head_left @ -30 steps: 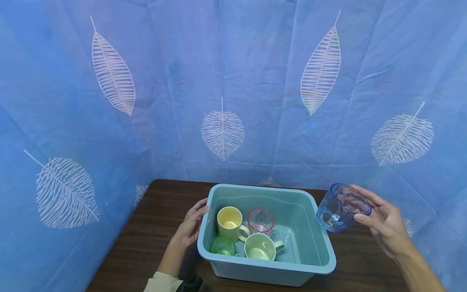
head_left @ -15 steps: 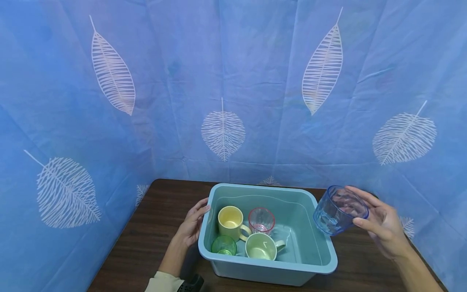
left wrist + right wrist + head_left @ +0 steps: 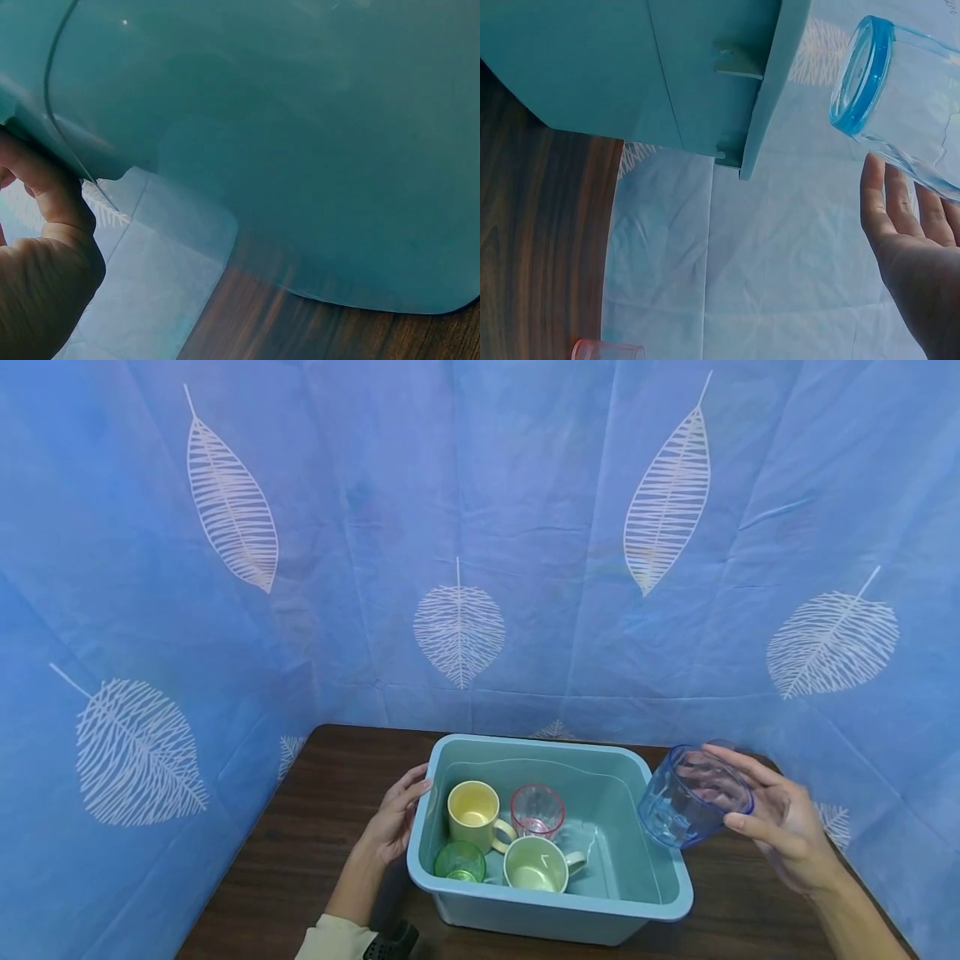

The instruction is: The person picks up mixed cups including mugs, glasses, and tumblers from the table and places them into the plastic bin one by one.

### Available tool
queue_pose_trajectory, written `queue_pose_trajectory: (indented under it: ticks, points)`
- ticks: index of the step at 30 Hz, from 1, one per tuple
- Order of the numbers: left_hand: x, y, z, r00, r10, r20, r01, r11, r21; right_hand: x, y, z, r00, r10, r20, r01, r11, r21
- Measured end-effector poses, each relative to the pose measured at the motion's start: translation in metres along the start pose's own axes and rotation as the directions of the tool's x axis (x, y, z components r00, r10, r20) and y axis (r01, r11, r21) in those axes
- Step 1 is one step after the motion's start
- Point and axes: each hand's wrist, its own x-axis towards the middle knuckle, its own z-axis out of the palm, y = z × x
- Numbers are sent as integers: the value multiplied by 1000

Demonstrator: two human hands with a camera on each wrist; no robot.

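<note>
My left hand (image 3: 393, 817) grips the left rim of a teal plastic basin (image 3: 536, 920); in the left wrist view its fingers are curled at the basin's edge. Inside the basin's left half are a yellow mug (image 3: 471, 818), a red-rimmed clear glass (image 3: 537, 810), a green glass (image 3: 460, 862) and a pale green mug (image 3: 536, 865). With thumb and fingers, my right hand (image 3: 787, 835) holds a clear blue glass (image 3: 678, 802) near its mouth. This glass is tilted, its base over the basin's right rim. The right wrist view shows its thick blue base (image 3: 864, 75).
The basin stands on a dark wooden table (image 3: 285, 860). Behind it hangs a blue cloth (image 3: 525, 527) with white leaf prints. In the right wrist view, a pinkish clear glass (image 3: 607, 350) shows at the bottom edge, outside the basin.
My right hand has moved slightly left with the blue glass, bringing it further over the basin's right rim. The left hand keeps its hold on the basin.
</note>
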Motion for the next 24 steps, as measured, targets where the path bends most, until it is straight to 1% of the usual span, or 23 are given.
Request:
queue_pose_trajectory:
  ticks: [3,10,14,19,24]
  points:
    - [0,0,0,1000,1,7,-1,1000,-2,1,2,1,999,-18,29,17,1000,21]
    - [-2,0,0,1000,3,4,-3,1000,-4,2,6,7,998,-18,66,15,999,42]
    - [-2,-2,0,1000,11,15,-11,1000,-10,2,8,10,996,-24,82,20,999,49]
    - [-2,-1,0,1000,13,17,-13,1000,-6,3,9,11,996,-21,85,17,999,38]
    - [-2,0,1,1000,10,6,-10,1000,-10,3,9,11,996,-8,91,5,1000,29]
